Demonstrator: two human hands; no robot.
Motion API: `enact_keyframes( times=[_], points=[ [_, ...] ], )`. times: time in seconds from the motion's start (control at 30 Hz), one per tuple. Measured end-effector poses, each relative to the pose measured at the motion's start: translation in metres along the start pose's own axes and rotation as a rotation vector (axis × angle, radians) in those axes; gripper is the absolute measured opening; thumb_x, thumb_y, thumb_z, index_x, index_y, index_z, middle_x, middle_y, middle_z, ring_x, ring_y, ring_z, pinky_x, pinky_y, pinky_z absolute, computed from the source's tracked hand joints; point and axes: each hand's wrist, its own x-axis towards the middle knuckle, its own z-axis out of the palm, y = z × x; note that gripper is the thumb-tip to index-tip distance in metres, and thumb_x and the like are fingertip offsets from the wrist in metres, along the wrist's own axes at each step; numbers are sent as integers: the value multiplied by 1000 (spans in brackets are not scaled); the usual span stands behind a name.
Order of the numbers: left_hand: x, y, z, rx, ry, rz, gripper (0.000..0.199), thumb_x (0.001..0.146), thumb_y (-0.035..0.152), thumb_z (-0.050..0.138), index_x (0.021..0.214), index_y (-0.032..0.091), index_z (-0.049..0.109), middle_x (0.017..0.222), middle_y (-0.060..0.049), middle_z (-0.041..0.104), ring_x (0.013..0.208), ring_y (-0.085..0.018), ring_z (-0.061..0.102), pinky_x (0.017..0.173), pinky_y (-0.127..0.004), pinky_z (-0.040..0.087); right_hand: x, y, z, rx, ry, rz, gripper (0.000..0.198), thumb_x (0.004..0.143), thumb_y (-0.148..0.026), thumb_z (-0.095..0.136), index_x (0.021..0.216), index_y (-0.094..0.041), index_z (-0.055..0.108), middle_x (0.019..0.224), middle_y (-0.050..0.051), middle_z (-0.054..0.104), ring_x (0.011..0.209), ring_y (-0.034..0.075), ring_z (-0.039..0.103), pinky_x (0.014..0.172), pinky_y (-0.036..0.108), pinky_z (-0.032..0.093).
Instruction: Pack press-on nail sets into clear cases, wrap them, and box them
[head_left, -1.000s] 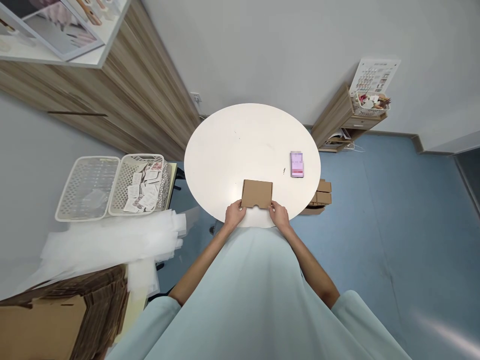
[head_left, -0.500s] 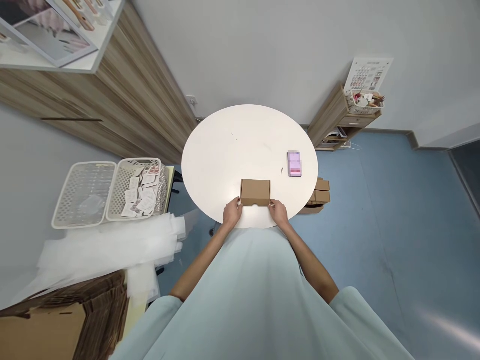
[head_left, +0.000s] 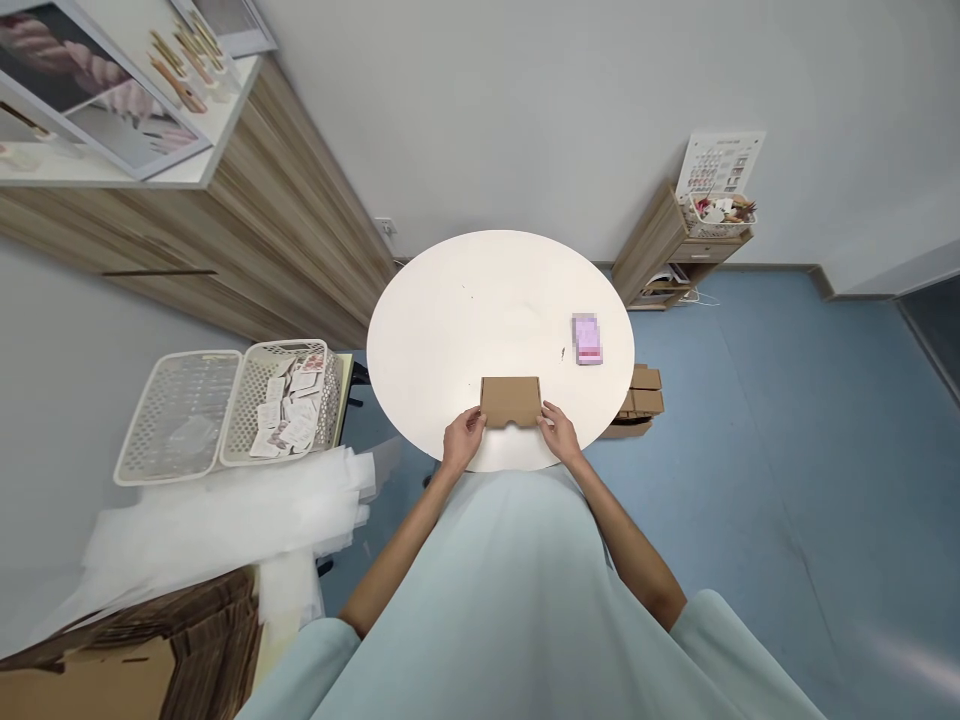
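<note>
A small brown cardboard box [head_left: 511, 400] lies near the front edge of the white oval table [head_left: 450, 320]. Its lid is down, and a half-round notch shows in the middle of its near edge. At the box's near left corner, my left hand [head_left: 463, 440] grips with thumb and fingers. My right hand [head_left: 559, 434] does the same at the near right corner. Farther back on the right of the table lies a pink-purple item [head_left: 587, 340], blurred by pixels.
Brown boxes [head_left: 643, 390] stand low beside the table's right side. To the left are a white basket with small packets [head_left: 292, 405], white packing sheets [head_left: 240, 510] and flat cardboard stacked up [head_left: 202, 640]. A wooden cabinet [head_left: 300, 200] rises at the back left.
My view has tilted up a little, so the whole scene sits lower. The box's front and top, earlier split by a crease, now look like one surface. Both hands stay at its corners.
</note>
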Motion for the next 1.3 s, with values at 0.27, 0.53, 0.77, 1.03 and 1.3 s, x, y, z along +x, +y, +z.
enact_keyframes(
  times=[0.27,0.53,0.77,1.03,1.3],
  points=[
    [-18,36,-25,152,20,77,52,102,62,47,93,24,80,95,-7,78,93,-26,73,85,-37,55,-18,-55,-43,-81,13,32,54,103,-65,47,96,-22,81,107,8,81,104,28,73,93,38,56],
    [-10,18,-10,-1,-70,0,46,98,55,59,128,23,73,112,-8,75,91,-22,75,87,-35,56,-9,-25,-37,5,-18,202,49,96,-63,59,115,-21,76,113,9,80,102,27,76,94,39,58],
    [-2,15,-12,-20,-88,55,50,99,57,59,136,26,70,113,-7,74,93,-20,72,90,-34,58,-3,-5,-33,154,-4,146,55,96,-63,61,133,-23,68,134,11,72,93,23,78,86,39,63],
    [5,9,-9,-54,-120,62,40,95,49,65,127,26,72,110,-6,72,90,-19,71,89,-33,59,2,3,-26,160,-17,167,56,98,-62,58,138,-23,67,125,9,73,82,19,77,76,33,62],
    [3,9,-7,-100,-82,60,39,95,49,67,126,25,72,128,-9,72,106,-23,73,92,-36,61,9,-2,-30,132,-96,168,54,101,-57,55,144,-25,63,124,8,70,79,17,76,76,31,61]
  ],
)
